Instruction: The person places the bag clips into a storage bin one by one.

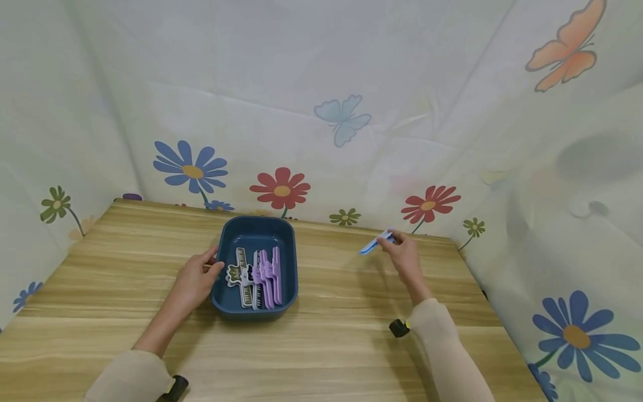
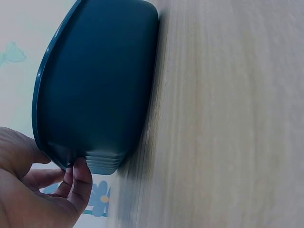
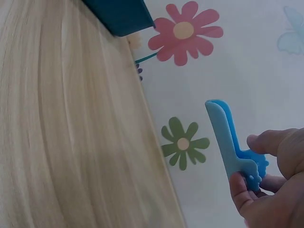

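A dark blue plastic bin [image 1: 228, 231] with rounded corners stands on the wooden table. Inside it lie several clips side by side: purple clips [image 1: 266, 279] at the right, and black-and-white patterned clips [image 1: 244, 279] at the left, one with a bear-like figure. My left hand [image 1: 197, 279] grips the bin's left rim; in the left wrist view, fingers bend under the lip of the bin [image 2: 95, 80]. Off to the right of the bin, my right hand [image 1: 404, 259] pinches a light blue clip [image 3: 222, 137] by its scalloped handles, above the table. Its long bars point leftward in the head view.
The wood-grain table [image 1: 331, 346] reaches back to a white curtain [image 1: 251, 56] printed with flowers and butterflies, which also hangs at both sides. A small purple item [image 1: 133, 196] shows at the table's back left edge. Each wrist wears a black device [image 1: 399, 328].
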{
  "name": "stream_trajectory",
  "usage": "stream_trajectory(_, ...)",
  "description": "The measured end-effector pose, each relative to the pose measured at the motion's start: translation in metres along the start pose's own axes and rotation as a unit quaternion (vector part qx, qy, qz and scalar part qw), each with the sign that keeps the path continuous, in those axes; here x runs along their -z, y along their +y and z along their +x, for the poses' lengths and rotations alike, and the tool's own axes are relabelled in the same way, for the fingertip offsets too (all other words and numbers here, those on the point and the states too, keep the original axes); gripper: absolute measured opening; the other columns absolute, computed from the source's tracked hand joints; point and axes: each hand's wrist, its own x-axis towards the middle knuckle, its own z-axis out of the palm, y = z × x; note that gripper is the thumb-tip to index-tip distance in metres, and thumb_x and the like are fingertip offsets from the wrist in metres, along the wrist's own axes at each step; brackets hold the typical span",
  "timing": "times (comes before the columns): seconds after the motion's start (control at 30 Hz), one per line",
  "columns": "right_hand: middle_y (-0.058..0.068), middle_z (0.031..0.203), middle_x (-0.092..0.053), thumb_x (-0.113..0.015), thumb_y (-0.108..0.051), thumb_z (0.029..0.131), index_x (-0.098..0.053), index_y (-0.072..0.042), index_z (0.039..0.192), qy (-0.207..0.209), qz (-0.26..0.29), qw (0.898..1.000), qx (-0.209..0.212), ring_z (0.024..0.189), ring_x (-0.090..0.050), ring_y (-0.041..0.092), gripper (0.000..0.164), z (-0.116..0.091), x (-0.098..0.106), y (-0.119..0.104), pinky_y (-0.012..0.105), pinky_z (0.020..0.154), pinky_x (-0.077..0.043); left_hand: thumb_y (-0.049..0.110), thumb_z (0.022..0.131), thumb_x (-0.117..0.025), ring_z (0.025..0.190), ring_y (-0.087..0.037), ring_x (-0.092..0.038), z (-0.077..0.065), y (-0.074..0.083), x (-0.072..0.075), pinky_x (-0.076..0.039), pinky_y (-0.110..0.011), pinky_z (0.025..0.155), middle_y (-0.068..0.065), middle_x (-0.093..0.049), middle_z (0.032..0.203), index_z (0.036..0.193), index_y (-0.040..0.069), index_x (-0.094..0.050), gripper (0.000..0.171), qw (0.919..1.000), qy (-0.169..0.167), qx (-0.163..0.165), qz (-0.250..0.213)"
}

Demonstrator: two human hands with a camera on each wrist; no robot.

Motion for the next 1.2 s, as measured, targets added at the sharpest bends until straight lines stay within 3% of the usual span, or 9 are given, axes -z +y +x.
stream_trajectory(0.23, 0.029, 0.126, -0.061, -0.068, -0.013, 0.101, -0.048, 0.013, 0.145, -0.011, 0.016, 1.000, -0.001, 0.089, -0.062, 0.009, 0.055, -0.006, 0.006, -0.015, 0.016, 0.079, -0.053, 0.009, 0.106, -0.053, 0.116, -0.052, -0.060, -0.001, 0.000, 0.000, -0.055, -0.054, 0.091, -0.034, -0.054, 0.118, 0.150, -0.017, -0.037, 0.053, 1.0000, -0.001, 0.003, -0.002)
stream_trajectory(0.47, 0.026, 0.132, -0.061, -0.068, -0.018, 0.102, -0.049, 0.008, 0.147, -0.018, 0.008, 1.000, -0.005, 0.094, -0.064, 0.013, 0.055, -0.014, 0.010, -0.030, 0.032, 0.095, -0.053, 0.009, 0.107, -0.052, 0.118, -0.053, -0.059, -0.002, 0.001, 0.000, -0.054, -0.056, 0.092, -0.035, -0.053, 0.120, 0.151, -0.016, -0.036, 0.053, 0.9999, -0.004, 0.009, -0.002)
stream_trajectory(0.63, 0.028, 0.129, -0.061, -0.067, -0.016, 0.102, -0.050, 0.009, 0.146, -0.019, 0.020, 1.000, 0.005, 0.100, -0.065, 0.023, 0.053, -0.017, 0.012, -0.035, 0.024, 0.089, -0.054, 0.010, 0.107, -0.052, 0.119, -0.053, -0.058, -0.001, 0.002, 0.000, -0.053, -0.057, 0.094, -0.036, -0.053, 0.122, 0.151, -0.015, -0.036, 0.053, 0.9999, -0.007, 0.015, 0.000)
stream_trajectory(0.73, 0.028, 0.126, -0.061, -0.067, -0.015, 0.102, -0.051, 0.010, 0.145, -0.019, 0.025, 0.999, 0.010, 0.105, -0.064, 0.030, 0.052, -0.019, 0.012, -0.038, 0.026, 0.090, -0.055, 0.010, 0.107, -0.052, 0.120, -0.054, -0.058, 0.000, 0.001, 0.000, -0.053, -0.057, 0.094, -0.035, -0.053, 0.122, 0.151, -0.015, -0.036, 0.053, 0.9999, -0.008, 0.015, 0.002)
stream_trajectory(1.0, 0.025, 0.124, -0.061, -0.068, -0.018, 0.102, -0.049, 0.009, 0.147, -0.028, 0.029, 0.999, 0.020, 0.092, -0.063, 0.013, 0.056, -0.024, 0.015, -0.045, 0.016, 0.082, -0.053, 0.011, 0.107, -0.051, 0.121, -0.054, -0.057, 0.000, 0.001, 0.000, -0.053, -0.057, 0.094, -0.035, -0.052, 0.123, 0.152, -0.015, -0.035, 0.054, 0.9998, -0.010, 0.018, 0.002)
stream_trajectory(1.2, 0.023, 0.118, -0.064, -0.070, -0.019, 0.101, -0.052, 0.007, 0.146, -0.030, 0.021, 0.999, 0.031, 0.091, -0.064, 0.017, 0.055, -0.028, 0.015, -0.048, 0.017, 0.081, -0.054, 0.011, 0.107, -0.051, 0.122, -0.054, -0.057, -0.001, 0.003, 0.000, -0.052, -0.057, 0.096, -0.035, -0.052, 0.123, 0.152, -0.015, -0.035, 0.054, 0.9997, -0.010, 0.023, 0.002)
